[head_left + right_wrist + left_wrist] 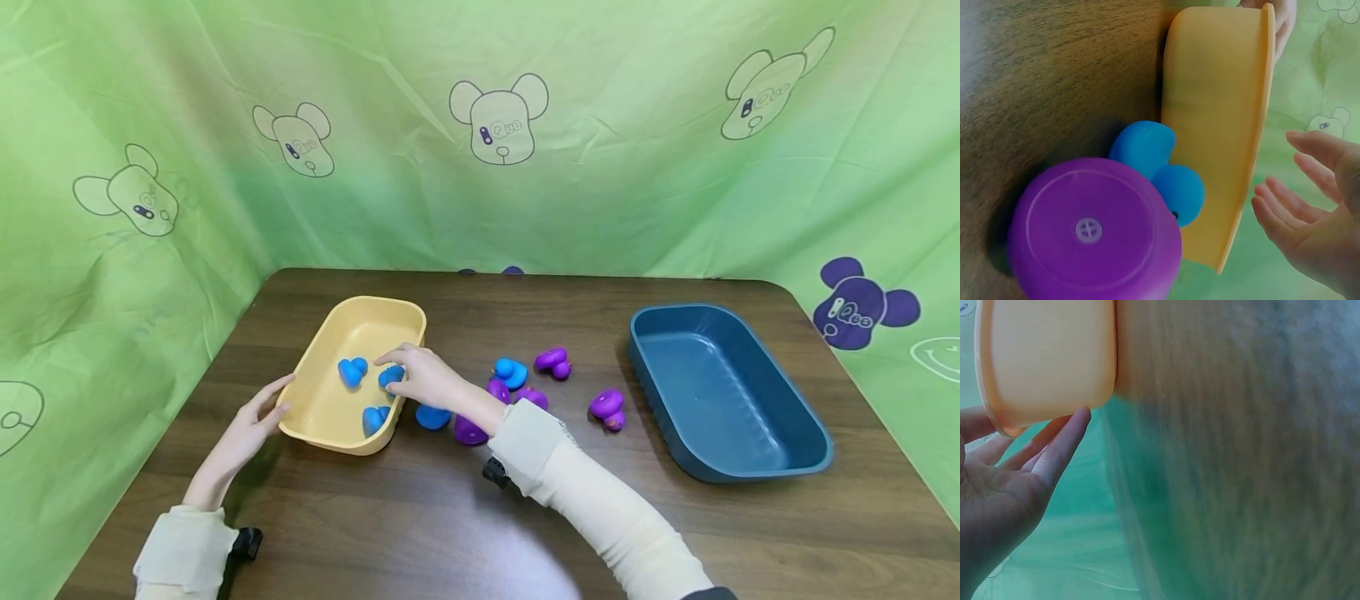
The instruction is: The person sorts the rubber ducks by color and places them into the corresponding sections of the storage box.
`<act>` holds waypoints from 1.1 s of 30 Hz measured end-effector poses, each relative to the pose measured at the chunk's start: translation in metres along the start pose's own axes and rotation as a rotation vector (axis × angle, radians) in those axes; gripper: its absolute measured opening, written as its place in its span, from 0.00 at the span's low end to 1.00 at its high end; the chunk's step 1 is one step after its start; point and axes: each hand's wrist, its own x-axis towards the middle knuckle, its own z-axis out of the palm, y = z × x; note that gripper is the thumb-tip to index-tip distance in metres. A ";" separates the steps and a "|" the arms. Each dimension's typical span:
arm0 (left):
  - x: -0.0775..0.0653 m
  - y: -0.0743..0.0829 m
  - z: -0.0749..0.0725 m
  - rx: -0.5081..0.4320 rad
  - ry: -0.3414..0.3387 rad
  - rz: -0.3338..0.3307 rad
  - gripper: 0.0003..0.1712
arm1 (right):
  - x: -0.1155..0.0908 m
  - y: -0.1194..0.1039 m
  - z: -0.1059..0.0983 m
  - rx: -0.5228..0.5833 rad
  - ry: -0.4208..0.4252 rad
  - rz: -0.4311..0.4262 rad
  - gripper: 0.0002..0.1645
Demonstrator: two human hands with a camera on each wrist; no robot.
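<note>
The yellow bin holds three blue rubber ducks, one of them a blue duck near its middle. My left hand touches the bin's left outer wall with extended fingers, as the left wrist view shows from below. Over the bin's right rim hovers my right hand, fingers spread and slightly bent. Another blue duck lies inside, just under those fingertips. In the right wrist view, nothing shows between the right hand's fingers. A purple duck turns its round base to that camera, beside a blue duck outside the bin.
Between the bins, blue and purple ducks lie scattered, among them a purple duck and a blue duck; the right forearm partly covers the group. A dark blue bin stands on the right of the wooden table. Green cloth hangs behind.
</note>
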 end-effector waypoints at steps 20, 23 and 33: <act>0.001 -0.002 0.000 -0.012 0.008 0.008 0.25 | -0.026 0.004 -0.016 0.013 0.007 -0.048 0.19; 0.001 -0.002 0.000 -0.007 0.009 0.008 0.25 | -0.030 0.005 -0.018 0.005 -0.001 -0.045 0.19; 0.001 -0.001 0.000 -0.018 0.005 0.006 0.26 | -0.040 0.013 -0.021 -0.008 -0.040 -0.011 0.18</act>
